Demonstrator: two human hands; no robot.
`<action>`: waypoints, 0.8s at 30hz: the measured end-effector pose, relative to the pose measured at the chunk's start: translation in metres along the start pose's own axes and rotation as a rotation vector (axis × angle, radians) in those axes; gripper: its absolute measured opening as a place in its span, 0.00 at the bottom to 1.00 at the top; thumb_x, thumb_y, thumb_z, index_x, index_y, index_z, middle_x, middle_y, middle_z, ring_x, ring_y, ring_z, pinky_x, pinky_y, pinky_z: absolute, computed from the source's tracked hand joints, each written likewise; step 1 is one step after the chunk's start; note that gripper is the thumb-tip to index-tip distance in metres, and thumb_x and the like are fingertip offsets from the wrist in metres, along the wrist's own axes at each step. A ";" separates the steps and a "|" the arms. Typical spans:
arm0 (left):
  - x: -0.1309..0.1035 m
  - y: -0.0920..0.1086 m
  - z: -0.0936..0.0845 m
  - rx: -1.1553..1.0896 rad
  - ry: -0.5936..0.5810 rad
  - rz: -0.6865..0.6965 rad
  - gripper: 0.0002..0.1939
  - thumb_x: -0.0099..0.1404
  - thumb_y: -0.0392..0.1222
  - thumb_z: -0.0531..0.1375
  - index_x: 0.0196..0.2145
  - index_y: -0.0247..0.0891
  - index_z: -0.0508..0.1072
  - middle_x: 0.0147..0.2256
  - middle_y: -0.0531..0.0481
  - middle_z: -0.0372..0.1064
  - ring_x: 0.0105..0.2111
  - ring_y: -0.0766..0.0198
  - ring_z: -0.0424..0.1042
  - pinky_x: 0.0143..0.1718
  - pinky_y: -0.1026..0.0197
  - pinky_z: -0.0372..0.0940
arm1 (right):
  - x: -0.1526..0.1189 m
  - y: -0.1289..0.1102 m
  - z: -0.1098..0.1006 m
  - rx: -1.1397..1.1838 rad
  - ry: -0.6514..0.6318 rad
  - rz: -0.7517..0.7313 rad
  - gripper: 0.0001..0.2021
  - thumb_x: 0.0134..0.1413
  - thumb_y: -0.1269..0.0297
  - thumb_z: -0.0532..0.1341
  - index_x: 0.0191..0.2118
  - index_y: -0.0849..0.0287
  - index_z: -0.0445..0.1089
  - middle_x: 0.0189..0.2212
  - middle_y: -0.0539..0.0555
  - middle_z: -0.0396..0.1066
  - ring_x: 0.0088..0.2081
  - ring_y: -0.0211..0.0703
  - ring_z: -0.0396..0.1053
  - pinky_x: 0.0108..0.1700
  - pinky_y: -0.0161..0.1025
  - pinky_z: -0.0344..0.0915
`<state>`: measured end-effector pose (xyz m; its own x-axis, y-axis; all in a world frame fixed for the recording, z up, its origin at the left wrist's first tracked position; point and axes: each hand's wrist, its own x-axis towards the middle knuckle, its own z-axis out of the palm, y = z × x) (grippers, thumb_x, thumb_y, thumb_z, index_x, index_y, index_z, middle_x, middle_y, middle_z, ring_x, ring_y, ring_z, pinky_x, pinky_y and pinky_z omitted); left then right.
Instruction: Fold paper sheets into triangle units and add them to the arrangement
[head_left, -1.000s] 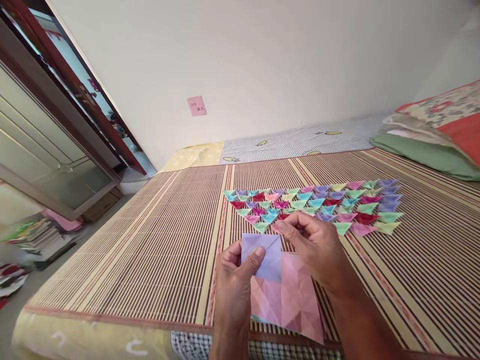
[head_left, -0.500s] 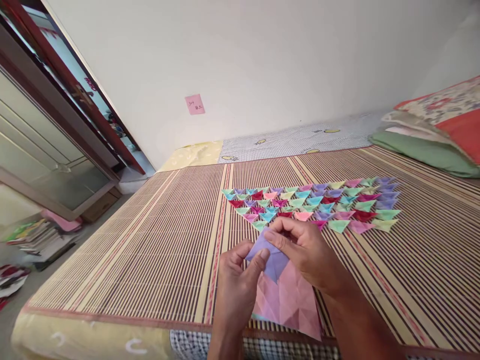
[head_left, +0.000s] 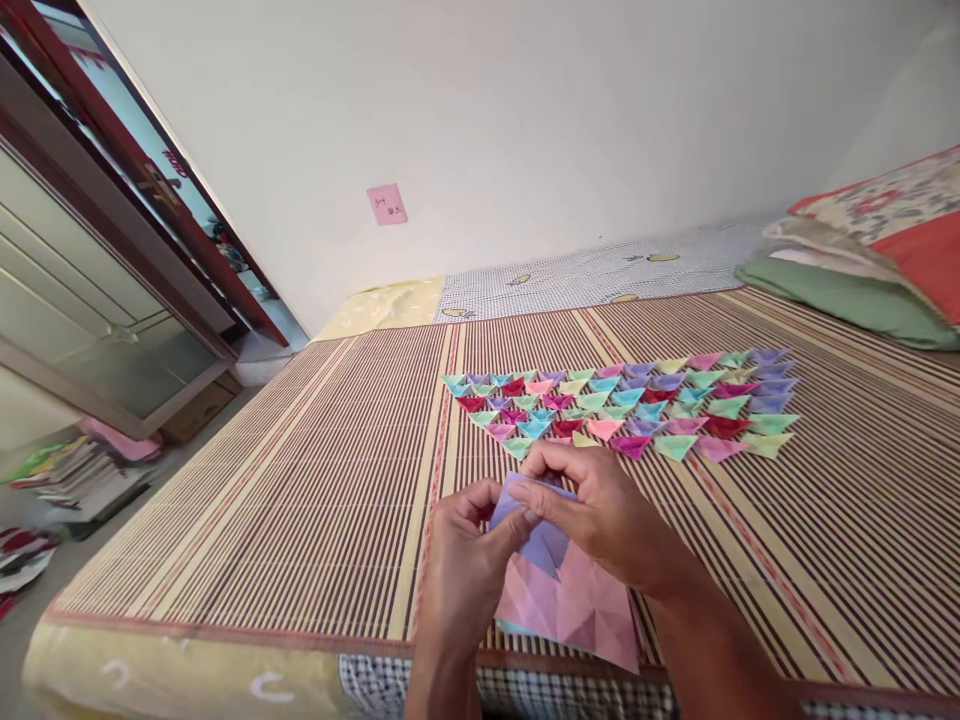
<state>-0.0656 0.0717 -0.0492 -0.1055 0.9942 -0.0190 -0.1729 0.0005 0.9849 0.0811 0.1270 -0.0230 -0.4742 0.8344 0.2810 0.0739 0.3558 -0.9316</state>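
Observation:
A partly folded purple paper is held up between both hands. My left hand pinches its left side, thumb on top. On the upper right, my right hand grips the paper's edge with thumb and fingers, the thumb tips close together. Beneath it a pink creased sheet lies at the mat's front edge, with a bluish sheet peeping out below its left corner. Rows of small folded paper pieces in many colours are spread on the mat just beyond my hands.
The striped bamboo mat covers a bed against a white wall. Pillows and a green folded cloth sit at the far right. A pink note is stuck to the wall. Books are stacked on the left beside a glass-panelled door.
The purple paper has tilted and turned a little in my hands. My right thumb has shifted left along its upper edge, nearer my left thumb.

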 end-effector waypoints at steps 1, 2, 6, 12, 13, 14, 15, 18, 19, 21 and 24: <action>0.000 -0.001 0.002 0.000 0.006 0.006 0.16 0.57 0.48 0.73 0.25 0.34 0.75 0.23 0.53 0.66 0.25 0.67 0.62 0.28 0.63 0.59 | 0.000 -0.001 0.001 -0.008 0.009 -0.004 0.10 0.60 0.64 0.63 0.28 0.58 0.71 0.24 0.47 0.68 0.28 0.38 0.64 0.31 0.37 0.60; -0.001 -0.001 0.003 -0.001 0.004 0.008 0.17 0.58 0.49 0.73 0.25 0.34 0.75 0.23 0.53 0.66 0.25 0.67 0.61 0.28 0.63 0.59 | -0.001 -0.001 0.001 -0.014 0.023 -0.010 0.09 0.60 0.65 0.63 0.28 0.58 0.71 0.24 0.47 0.68 0.28 0.38 0.64 0.31 0.37 0.60; -0.001 -0.002 0.002 -0.028 -0.011 -0.016 0.17 0.59 0.49 0.72 0.25 0.34 0.75 0.23 0.53 0.64 0.25 0.68 0.61 0.28 0.63 0.57 | -0.002 -0.002 0.002 -0.043 0.069 -0.050 0.10 0.62 0.67 0.60 0.29 0.57 0.69 0.25 0.47 0.67 0.28 0.38 0.63 0.31 0.37 0.59; 0.002 -0.002 0.002 -0.059 0.008 0.015 0.18 0.60 0.49 0.72 0.23 0.35 0.73 0.22 0.55 0.61 0.23 0.69 0.57 0.27 0.64 0.55 | -0.001 -0.004 0.000 -0.054 0.041 -0.059 0.16 0.69 0.64 0.56 0.27 0.58 0.67 0.24 0.47 0.65 0.27 0.37 0.60 0.30 0.36 0.57; 0.002 -0.001 0.002 -0.058 0.013 0.026 0.19 0.60 0.49 0.72 0.22 0.35 0.72 0.21 0.55 0.60 0.23 0.69 0.56 0.27 0.64 0.54 | -0.001 -0.004 -0.001 -0.045 0.035 -0.055 0.16 0.70 0.63 0.56 0.28 0.58 0.67 0.24 0.47 0.64 0.27 0.37 0.60 0.29 0.36 0.57; 0.002 -0.001 0.002 -0.059 0.019 0.034 0.19 0.59 0.49 0.72 0.22 0.35 0.72 0.21 0.55 0.60 0.23 0.70 0.56 0.27 0.65 0.54 | -0.001 -0.004 -0.001 -0.036 0.032 -0.052 0.16 0.70 0.62 0.56 0.28 0.58 0.67 0.24 0.47 0.64 0.27 0.37 0.60 0.29 0.36 0.57; 0.002 0.000 0.002 -0.060 0.022 0.040 0.20 0.59 0.49 0.72 0.21 0.35 0.71 0.21 0.55 0.60 0.24 0.70 0.56 0.26 0.65 0.54 | -0.001 -0.003 -0.001 -0.029 0.029 -0.049 0.16 0.71 0.61 0.56 0.28 0.58 0.67 0.24 0.47 0.64 0.27 0.37 0.60 0.29 0.36 0.57; 0.001 0.000 0.002 -0.056 0.038 0.047 0.20 0.60 0.49 0.72 0.21 0.35 0.70 0.22 0.55 0.60 0.24 0.69 0.56 0.27 0.65 0.54 | -0.002 -0.003 -0.003 -0.019 0.019 -0.037 0.17 0.71 0.60 0.55 0.29 0.58 0.67 0.25 0.47 0.64 0.27 0.37 0.60 0.29 0.36 0.56; 0.001 0.001 0.002 -0.054 0.046 0.047 0.20 0.60 0.49 0.71 0.22 0.35 0.71 0.22 0.55 0.61 0.24 0.69 0.57 0.27 0.65 0.55 | -0.002 -0.003 -0.004 -0.022 0.014 -0.036 0.17 0.71 0.60 0.55 0.28 0.57 0.67 0.25 0.47 0.63 0.28 0.37 0.60 0.29 0.36 0.56; 0.000 0.001 0.003 -0.057 0.064 0.050 0.19 0.60 0.49 0.71 0.22 0.35 0.72 0.22 0.54 0.62 0.24 0.69 0.57 0.27 0.65 0.56 | -0.003 -0.002 -0.005 -0.041 0.009 -0.039 0.17 0.71 0.59 0.55 0.28 0.57 0.67 0.25 0.48 0.64 0.28 0.38 0.60 0.30 0.37 0.57; 0.001 0.001 0.003 -0.077 0.089 0.066 0.20 0.60 0.49 0.71 0.21 0.35 0.71 0.21 0.56 0.61 0.23 0.70 0.57 0.26 0.66 0.56 | -0.003 0.000 -0.007 -0.081 0.011 -0.043 0.17 0.71 0.60 0.56 0.28 0.57 0.67 0.25 0.48 0.63 0.28 0.38 0.60 0.30 0.37 0.57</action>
<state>-0.0632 0.0726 -0.0476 -0.2051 0.9784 0.0274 -0.2371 -0.0768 0.9685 0.0891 0.1273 -0.0218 -0.4685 0.8222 0.3232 0.1250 0.4239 -0.8970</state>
